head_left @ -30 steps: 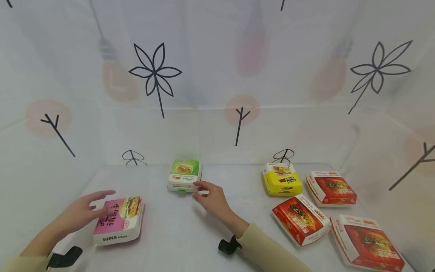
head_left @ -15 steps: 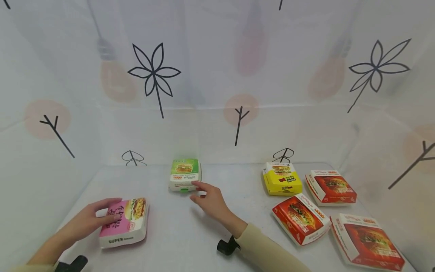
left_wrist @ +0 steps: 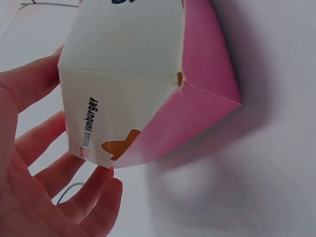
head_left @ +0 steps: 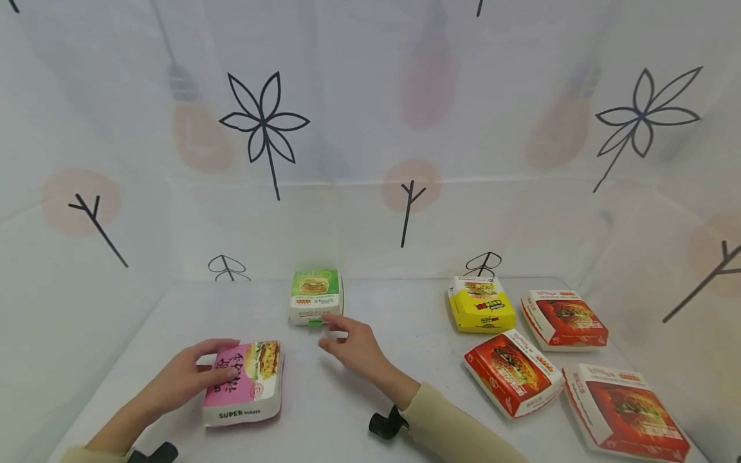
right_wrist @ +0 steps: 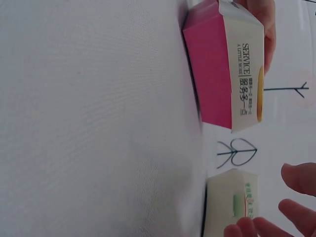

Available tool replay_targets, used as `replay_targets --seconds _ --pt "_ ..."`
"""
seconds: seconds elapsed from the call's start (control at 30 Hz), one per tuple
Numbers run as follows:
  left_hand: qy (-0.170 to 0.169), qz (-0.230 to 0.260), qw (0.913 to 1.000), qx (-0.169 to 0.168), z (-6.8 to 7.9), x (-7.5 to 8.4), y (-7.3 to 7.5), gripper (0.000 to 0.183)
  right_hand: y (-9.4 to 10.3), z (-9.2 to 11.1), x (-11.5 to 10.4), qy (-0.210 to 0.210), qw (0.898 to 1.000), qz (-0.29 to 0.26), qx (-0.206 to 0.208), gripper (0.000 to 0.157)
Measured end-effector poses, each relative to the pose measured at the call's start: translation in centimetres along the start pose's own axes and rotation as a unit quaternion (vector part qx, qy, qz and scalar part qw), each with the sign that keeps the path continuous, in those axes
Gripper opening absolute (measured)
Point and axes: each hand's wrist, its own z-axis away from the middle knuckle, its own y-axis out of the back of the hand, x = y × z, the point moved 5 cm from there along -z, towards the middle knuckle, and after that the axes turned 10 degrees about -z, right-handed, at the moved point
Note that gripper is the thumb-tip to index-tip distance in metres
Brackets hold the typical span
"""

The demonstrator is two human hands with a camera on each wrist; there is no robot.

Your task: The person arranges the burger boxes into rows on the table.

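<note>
My left hand (head_left: 188, 376) holds a pink and white burger box (head_left: 263, 392) lettered "SUPER". Its thumb lies on the lid, and the other fingers reach round the far edge. Part of the lid is hidden under that hand. In the left wrist view, the fingers (left_wrist: 66, 173) are at the box's white side, near its corner. My right hand (head_left: 359, 347) hovers just in front of a green and white burger box (head_left: 315, 286), thumb and index finger apart, holding nothing. The right wrist view shows the pink box standing on the table beside the green one.
At the right stand a yellow burger box (head_left: 482, 308) and red burger boxes: one at the back (head_left: 570, 318), a middle one (head_left: 512, 373) and a front one (head_left: 628, 411). White patterned cloth (head_left: 359, 225) closes off the back and sides of the white table (head_left: 324, 411).
My left hand has settled onto the pink burger box and moved right, the box sliding along with it. My right hand has drawn slightly back toward me at the green box.
</note>
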Motion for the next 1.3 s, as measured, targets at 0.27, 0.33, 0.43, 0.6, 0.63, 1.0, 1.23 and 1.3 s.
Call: replay_targets --seconds 0.27,0.33,0.43,0.6,0.63,1.0,1.23,1.3 --pt "-0.002 -0.006 0.9996 0.027 -0.9 2.2 -2.0 0.068 -0.5 0.6 -0.4 -0.001 1.000 -0.005 -0.026 0.047" --pt "-0.004 -0.005 0.9993 0.038 -1.2 2.7 -2.5 0.068 -0.6 0.7 -0.5 0.001 0.999 -0.007 -0.036 0.048" --pt "-0.004 0.001 0.9987 0.050 -1.7 3.5 -3.3 0.067 -0.9 0.8 -0.7 0.001 0.999 -0.006 -0.050 0.048" --pt "-0.012 0.017 0.9977 0.064 -2.5 4.7 -4.5 0.064 -1.0 0.9 -0.5 -0.009 0.998 -0.011 -0.062 0.049" --pt "-0.014 0.017 0.9975 0.067 -2.6 4.9 -4.7 0.064 -1.0 0.9 -0.4 -0.011 0.998 -0.010 -0.063 0.050" --pt "-0.035 0.037 0.9966 0.065 -3.9 6.9 -6.2 0.060 0.5 0.4 1.1 -0.015 0.997 0.022 -0.078 0.040" --pt "-0.049 0.038 0.9967 0.052 -3.9 7.4 -6.0 0.061 1.0 0.3 1.3 -0.021 0.996 0.033 -0.082 0.043" --pt "-0.045 0.036 0.9972 0.048 -3.8 7.3 -5.8 0.063 1.2 0.3 1.1 -0.020 0.996 0.033 -0.084 0.044"
